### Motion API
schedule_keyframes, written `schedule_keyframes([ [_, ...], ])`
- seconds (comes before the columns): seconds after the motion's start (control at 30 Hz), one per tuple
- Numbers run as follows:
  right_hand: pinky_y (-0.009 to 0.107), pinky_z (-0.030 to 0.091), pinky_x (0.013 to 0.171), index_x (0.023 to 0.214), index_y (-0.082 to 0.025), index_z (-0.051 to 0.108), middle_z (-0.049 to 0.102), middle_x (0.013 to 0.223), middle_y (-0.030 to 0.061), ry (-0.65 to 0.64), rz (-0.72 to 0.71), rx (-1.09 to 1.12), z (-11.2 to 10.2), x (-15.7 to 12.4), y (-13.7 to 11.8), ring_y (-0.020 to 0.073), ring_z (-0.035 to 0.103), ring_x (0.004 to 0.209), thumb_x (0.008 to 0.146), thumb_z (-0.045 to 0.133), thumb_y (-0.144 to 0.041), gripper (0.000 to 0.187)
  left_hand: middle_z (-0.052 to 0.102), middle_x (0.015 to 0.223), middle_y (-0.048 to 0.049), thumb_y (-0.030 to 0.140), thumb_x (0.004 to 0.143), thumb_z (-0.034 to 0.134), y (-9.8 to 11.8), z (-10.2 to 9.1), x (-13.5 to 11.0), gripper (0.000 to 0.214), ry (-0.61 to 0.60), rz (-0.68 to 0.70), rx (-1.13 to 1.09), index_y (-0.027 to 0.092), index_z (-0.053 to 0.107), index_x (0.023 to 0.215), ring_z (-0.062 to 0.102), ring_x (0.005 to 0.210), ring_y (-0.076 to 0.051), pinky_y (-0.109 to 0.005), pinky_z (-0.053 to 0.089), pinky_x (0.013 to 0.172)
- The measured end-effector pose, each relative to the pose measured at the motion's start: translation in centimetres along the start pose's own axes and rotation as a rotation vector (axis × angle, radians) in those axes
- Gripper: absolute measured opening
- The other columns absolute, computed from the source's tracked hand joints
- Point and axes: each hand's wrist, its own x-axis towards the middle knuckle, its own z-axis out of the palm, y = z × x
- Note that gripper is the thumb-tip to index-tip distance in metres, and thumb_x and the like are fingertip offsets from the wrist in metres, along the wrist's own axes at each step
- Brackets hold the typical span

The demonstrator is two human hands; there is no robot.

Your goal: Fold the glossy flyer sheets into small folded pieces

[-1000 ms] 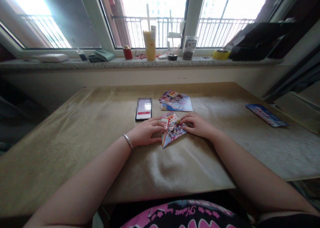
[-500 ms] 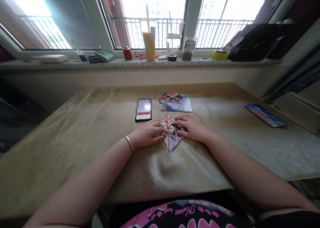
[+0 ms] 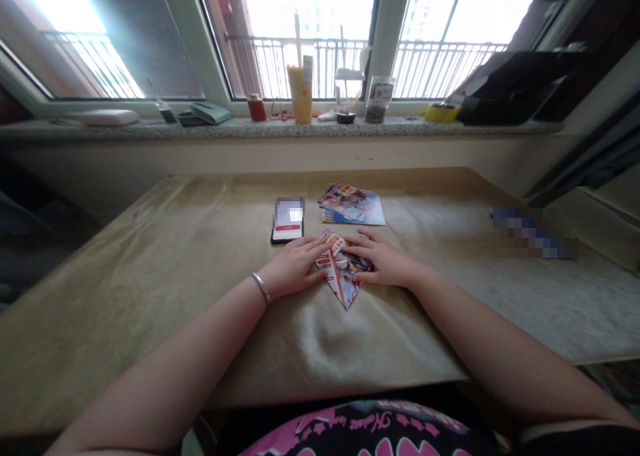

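A folded piece of colourful printed paper (image 3: 345, 279) lies flat on the table, its sharp tip pointing toward me. My left hand (image 3: 297, 267) rests on its left edge, fingers stretched out and pressing lightly on the paper. From the other side my right hand (image 3: 383, 259) lies on the right edge, fingers spread. Parts of both paper edges are hidden under the fingers. Just beyond my left hand lies a phone (image 3: 289, 220) with its screen lit. Behind the folded paper is a small pile of printed sheets (image 3: 357, 206).
The table (image 3: 210, 216) has a shiny beige cover. A blurred blue printed strip (image 3: 535, 234) lies at the far right. On the stone windowsill (image 3: 200, 131) stand a yellow cup (image 3: 301, 96), a red-brown jar (image 3: 257, 108), a yellow roll (image 3: 442, 112) and a black box-like object (image 3: 500, 96).
The folded paper has turned slightly, its tip now a little further right and nearer me. My left fingers have shifted up the edge, uncovering more print; my right fingers have spread wider.
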Motion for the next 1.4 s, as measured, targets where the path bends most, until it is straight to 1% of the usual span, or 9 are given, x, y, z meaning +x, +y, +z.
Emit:
schedule_keyframes([
  [0.2,0.054,0.028,0.110,0.137,-0.026,0.049,0.041,0.147,0.0047,-0.026,0.023,-0.015,-0.1,0.1,0.0,0.0375,0.025,0.137,0.078,0.062,-0.052,0.065,0.042,0.142,-0.0131,0.034,0.084,0.059,-0.3,0.1,0.0,0.068,0.014,-0.022,-0.047,0.021,0.031,0.144,0.044,0.125,-0.028,-0.044,0.035,0.106],
  [0.4,0.054,0.027,0.111,0.138,-0.025,0.048,0.041,0.147,0.0043,-0.025,0.025,-0.054,0.0,0.1,0.0,0.0377,0.024,0.138,0.080,0.061,-0.051,0.065,0.052,0.125,-0.0127,0.030,0.085,0.059,-0.3,-0.5,0.0,0.067,0.094,-0.026,-0.060,0.021,0.029,0.145,0.053,0.108,-0.025,-0.039,0.043,0.095],
  [0.57,0.054,0.027,0.110,0.138,-0.027,0.047,0.042,0.146,0.0041,-0.029,0.064,-0.108,-0.2,0.0,-0.2,0.0372,0.022,0.139,0.082,0.058,-0.053,0.063,0.059,0.112,-0.0086,0.037,0.090,0.053,-0.1,-1.3,0.0,0.043,0.125,0.044,0.010,0.024,0.048,0.131,0.057,0.096,-0.021,-0.034,0.045,0.085],
  [0.77,0.052,0.029,0.111,0.137,-0.025,0.049,0.043,0.146,0.0041,-0.030,0.082,-0.140,-0.4,0.0,-0.6,0.0367,0.025,0.138,0.082,0.057,-0.051,0.061,0.060,0.117,-0.0071,0.037,0.088,0.056,-0.1,-2.3,-0.3,0.021,0.149,0.111,0.043,0.021,0.065,0.097,0.057,0.101,-0.020,-0.035,0.042,0.089],
  [0.83,0.051,0.029,0.111,0.137,-0.024,0.050,0.043,0.145,0.0048,-0.031,0.095,-0.139,-0.4,0.0,-0.7,0.0363,0.025,0.137,0.083,0.057,-0.050,0.060,0.062,0.116,-0.0051,0.035,0.089,0.055,-0.4,-2.4,-0.4,0.018,0.124,0.140,0.055,0.022,0.066,0.094,0.057,0.102,-0.019,-0.035,0.041,0.092],
  [1.0,0.051,0.029,0.111,0.136,-0.022,0.051,0.044,0.145,0.0067,-0.015,0.124,-0.137,-0.2,0.0,-0.7,0.0364,0.026,0.137,0.083,0.057,-0.051,0.060,0.069,0.104,-0.0008,0.028,0.092,0.052,-0.6,-2.3,-0.4,0.022,-0.007,0.183,0.073,0.028,0.066,0.108,0.060,0.096,-0.016,-0.031,0.041,0.088],
  [1.13,0.051,0.030,0.110,0.133,-0.024,0.054,0.046,0.143,0.0075,0.015,0.111,-0.133,-0.2,-0.1,-0.8,0.0357,0.028,0.136,0.083,0.058,-0.049,0.056,0.069,0.102,-0.0010,0.030,0.093,0.050,0.1,-2.1,-0.4,0.025,-0.033,0.163,0.148,0.031,0.064,0.113,0.058,0.095,-0.017,-0.032,0.041,0.085],
  [1.27,0.049,0.035,0.106,0.124,-0.029,0.061,0.051,0.136,0.0060,0.012,0.087,-0.129,-0.6,-0.2,-1.2,0.0331,0.036,0.129,0.084,0.058,-0.045,0.043,0.066,0.105,-0.0039,0.032,0.093,0.049,1.3,-2.0,-0.5,0.026,-0.028,0.122,0.269,0.027,0.062,0.116,0.056,0.096,-0.020,-0.033,0.041,0.082],
  [1.4,0.045,0.040,0.102,0.124,-0.030,0.061,0.055,0.132,0.0057,-0.041,0.058,-0.128,-1.6,0.0,-1.8,0.0287,0.045,0.120,0.088,0.053,-0.038,0.038,0.064,0.104,-0.0062,0.027,0.094,0.046,2.1,-2.0,-0.7,0.023,-0.072,0.079,0.380,0.022,0.064,0.109,0.056,0.095,-0.022,-0.034,0.042,0.079],
])
